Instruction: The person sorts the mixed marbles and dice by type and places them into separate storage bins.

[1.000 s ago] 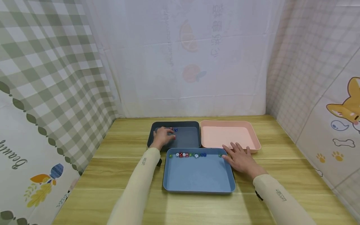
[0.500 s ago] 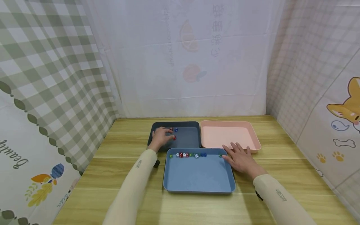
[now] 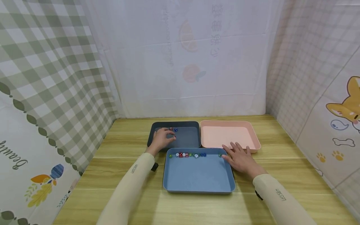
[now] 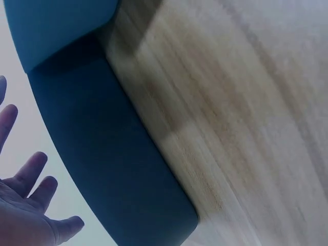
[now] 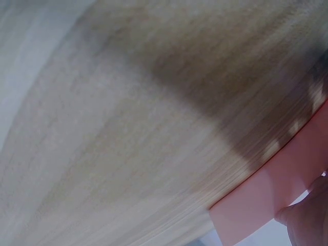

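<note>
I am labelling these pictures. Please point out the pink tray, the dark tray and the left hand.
pink tray (image 3: 225, 134), head view, bare floor.
dark tray (image 3: 188, 137), head view, bare floor right of the hand.
left hand (image 3: 162, 137), head view, back of the hand.

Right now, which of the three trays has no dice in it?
The pink tray, far right. The dark tray under the left hand holds a few dice, and the blue tray has a row along its far edge.
</note>
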A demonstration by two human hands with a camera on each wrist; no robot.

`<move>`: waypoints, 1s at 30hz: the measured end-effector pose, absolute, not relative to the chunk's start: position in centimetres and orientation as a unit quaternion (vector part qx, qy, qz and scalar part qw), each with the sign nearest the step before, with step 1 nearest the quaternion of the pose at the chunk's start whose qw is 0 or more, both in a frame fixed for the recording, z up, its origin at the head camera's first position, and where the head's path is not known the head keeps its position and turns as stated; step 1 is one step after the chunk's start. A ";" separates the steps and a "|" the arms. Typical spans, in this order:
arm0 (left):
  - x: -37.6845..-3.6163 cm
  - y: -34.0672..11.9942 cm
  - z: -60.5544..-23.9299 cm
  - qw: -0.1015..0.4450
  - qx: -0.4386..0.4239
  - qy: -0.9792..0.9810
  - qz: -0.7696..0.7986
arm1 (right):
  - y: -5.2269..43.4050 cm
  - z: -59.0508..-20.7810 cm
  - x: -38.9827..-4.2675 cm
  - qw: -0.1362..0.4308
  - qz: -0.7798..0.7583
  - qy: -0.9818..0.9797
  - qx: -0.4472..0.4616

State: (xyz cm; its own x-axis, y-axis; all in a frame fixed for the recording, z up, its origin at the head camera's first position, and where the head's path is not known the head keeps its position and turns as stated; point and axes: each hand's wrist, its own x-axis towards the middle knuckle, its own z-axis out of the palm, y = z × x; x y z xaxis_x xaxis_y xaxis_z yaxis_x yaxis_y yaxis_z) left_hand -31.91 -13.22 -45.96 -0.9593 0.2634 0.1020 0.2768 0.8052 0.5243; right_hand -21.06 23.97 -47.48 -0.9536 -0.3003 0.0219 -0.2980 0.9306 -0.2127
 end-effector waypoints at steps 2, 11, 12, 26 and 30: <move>-31.6 -13.2 -45.9 0.010 -0.149 -0.949 -0.279 | 24.0 -47.5 -21.0 0.005 -0.110 0.982 -0.154; -30.4 -13.2 -45.6 0.024 -0.185 -0.941 -0.282 | 23.9 -47.4 -21.1 0.010 -0.114 0.982 -0.152; -30.2 -13.2 -45.5 0.024 -0.188 -0.939 -0.286 | 23.9 -47.4 -21.1 0.010 -0.114 0.982 -0.152; -28.3 -13.2 -46.2 0.030 -0.196 -0.933 -0.301 | 23.9 -47.4 -21.1 0.008 -0.109 0.982 -0.151; -27.9 -13.3 -46.5 0.029 -0.197 -0.932 -0.303 | 23.9 -47.3 -21.0 0.007 -0.108 0.982 -0.152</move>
State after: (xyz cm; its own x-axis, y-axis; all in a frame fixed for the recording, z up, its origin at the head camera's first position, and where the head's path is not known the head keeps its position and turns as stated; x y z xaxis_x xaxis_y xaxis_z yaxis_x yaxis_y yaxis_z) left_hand -27.88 -13.29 -46.48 -0.9208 0.3497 0.1729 0.3845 0.7383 0.5542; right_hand -21.04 23.92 -47.34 -0.9539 -0.2995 0.0195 -0.2966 0.9306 -0.2145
